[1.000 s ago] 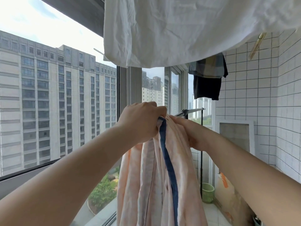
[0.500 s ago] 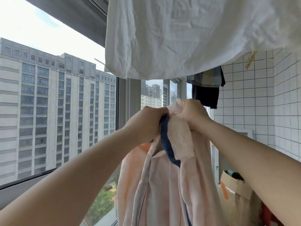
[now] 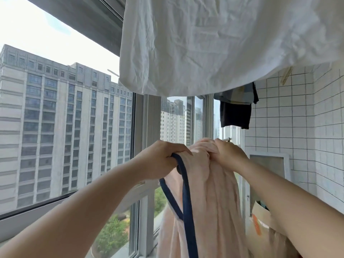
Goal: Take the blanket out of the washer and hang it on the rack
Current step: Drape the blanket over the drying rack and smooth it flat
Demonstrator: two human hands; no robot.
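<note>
A pale pink blanket (image 3: 210, 202) with a dark blue border hangs in bunched folds in front of me. My left hand (image 3: 160, 161) grips its blue edge at the top left. My right hand (image 3: 229, 155) grips a bunched pink part a little further right and further away. Just beyond my right hand the tip of the rack's rail (image 3: 227, 139) shows; the rest of the rack is hidden behind the blanket and my hands. I cannot tell whether the blanket lies over the rail. No washer is in view.
A large white sheet (image 3: 223, 43) hangs overhead across the top. Dark and plaid clothes (image 3: 235, 107) hang further back. A wide window (image 3: 65, 127) runs along the left, a white tiled wall (image 3: 307, 127) on the right. A cardboard box (image 3: 260, 220) stands low right.
Both hands have spread slightly apart along the blanket's top edge. The blue border now loops down from my left hand. The view has tilted upward.
</note>
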